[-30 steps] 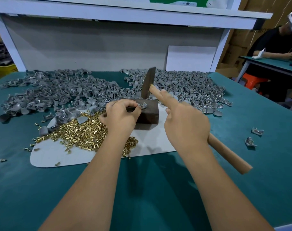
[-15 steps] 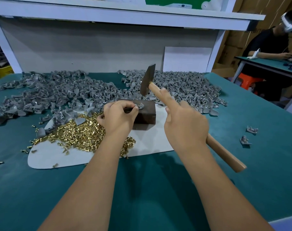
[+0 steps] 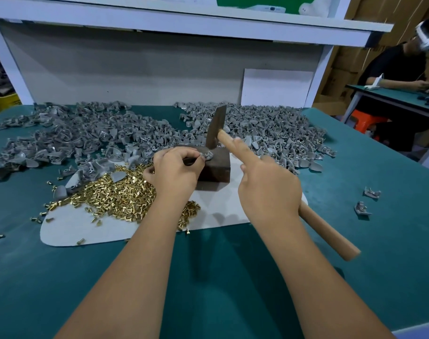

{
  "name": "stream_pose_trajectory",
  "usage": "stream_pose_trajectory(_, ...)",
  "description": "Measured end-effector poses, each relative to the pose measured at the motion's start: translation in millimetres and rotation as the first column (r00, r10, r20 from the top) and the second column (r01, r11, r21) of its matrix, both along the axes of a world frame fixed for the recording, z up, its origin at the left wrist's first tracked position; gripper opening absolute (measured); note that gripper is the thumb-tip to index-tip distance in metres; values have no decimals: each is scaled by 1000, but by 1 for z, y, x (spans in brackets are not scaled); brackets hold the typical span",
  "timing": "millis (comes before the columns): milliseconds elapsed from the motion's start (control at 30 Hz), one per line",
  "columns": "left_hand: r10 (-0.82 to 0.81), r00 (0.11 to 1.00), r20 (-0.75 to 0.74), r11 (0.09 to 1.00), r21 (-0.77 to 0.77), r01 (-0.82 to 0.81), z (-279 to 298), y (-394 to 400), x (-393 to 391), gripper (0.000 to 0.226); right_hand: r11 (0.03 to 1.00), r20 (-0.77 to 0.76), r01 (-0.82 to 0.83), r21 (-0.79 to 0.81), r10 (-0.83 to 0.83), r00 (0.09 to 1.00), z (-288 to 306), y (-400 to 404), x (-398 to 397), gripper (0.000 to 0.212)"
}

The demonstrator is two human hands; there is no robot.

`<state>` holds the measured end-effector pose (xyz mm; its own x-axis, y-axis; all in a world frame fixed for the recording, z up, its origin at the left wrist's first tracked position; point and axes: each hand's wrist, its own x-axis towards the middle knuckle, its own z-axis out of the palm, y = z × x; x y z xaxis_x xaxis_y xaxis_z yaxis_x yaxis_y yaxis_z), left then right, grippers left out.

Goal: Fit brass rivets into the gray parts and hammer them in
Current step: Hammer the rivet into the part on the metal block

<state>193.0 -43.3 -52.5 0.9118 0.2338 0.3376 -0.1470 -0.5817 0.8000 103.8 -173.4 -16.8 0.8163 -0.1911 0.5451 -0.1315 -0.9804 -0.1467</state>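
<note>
— Surface? Room?

— Teal mat [image 3: 220, 277] over the bench, with a pale rounded sheet [image 3: 216, 214] laid near the middle. White shelf [image 3: 184, 23] overhead on white posts, grey back panel [image 3: 135, 74] behind, a white board [image 3: 277, 90] leaning against it. Far right, a second teal table [image 3: 389, 99] with another person [image 3: 399, 69] seated at it in a dark top, beside an orange stool [image 3: 365, 121]. Cardboard boxes [image 3: 350, 62] stacked behind. Yellow bin [image 3: 3, 102] at far left.

— Any writing or labels?

— None legible. Only a green panel [image 3: 235, 0] up on the shelf.

— The work itself?

— Left hand [image 3: 176, 172] curled, pinching a gray part [image 3: 207, 155] down on top of a dark block [image 3: 216, 167] at the sheet's far edge. Too small to tell whether a rivet sits in it. Right hand [image 3: 269, 192] wrapped round the hammer [image 3: 328, 234], index finger stretched along the handle. Hands apart, right one just right of the block.

— Hammer's line?

— Handle running from near right up to far left; dark head [image 3: 216, 129] standing near upright, raised just above and beyond the part.

— Stock?

— Heap of brass rivets [image 3: 120, 194] on the sheet left of the block, strays scattered on the mat. Gray parts [image 3: 86, 135] piled wide across the far side. Two loose parts [image 3: 366, 201] well off to the right.
</note>
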Motion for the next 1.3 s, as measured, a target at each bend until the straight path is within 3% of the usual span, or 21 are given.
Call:
stream_pose_trajectory(133,-4,999,36,1000,21,3,-4,-1,-1,17,999,147,-3,39,-2,989,2,1,-3,64)
stream_pose_trajectory(267,-10,1000,27,1000,-8,11,-5,0,1,19,999,85,-15,47,11,996,1,-4,-3,64)
stream_pose_trajectory(433,-5,999,37,1000,-2,5,-6,1,2,26,997,154,-39,65,29,988,-1,-8,0,65)
stream_pose_trajectory(533,10,1000,15,1000,16,-11,-5,1,4,21,997,-39,-69,-29,68,997,-5,-8,5,62)
stream_pose_trajectory(600,19,1000,13,999,45,-20,-5,1,4,16,999,-81,-53,-12,52,995,-6,-8,8,63)
stream_pose_trajectory(867,-10,1000,-9,1000,29,10,-1,3,2,10,999,92,35,23,-37,995,-9,-11,8,64)
stream_pose_trajectory(1067,-149,989,-24,965,-222,140,6,10,-1,17,978,-9,188,92,-188,982,-9,-23,15,52)
stream_pose_trajectory(1300,-284,959,17,897,-348,272,9,13,-2,9,971,-105,216,104,-205,973,-12,-30,15,41)
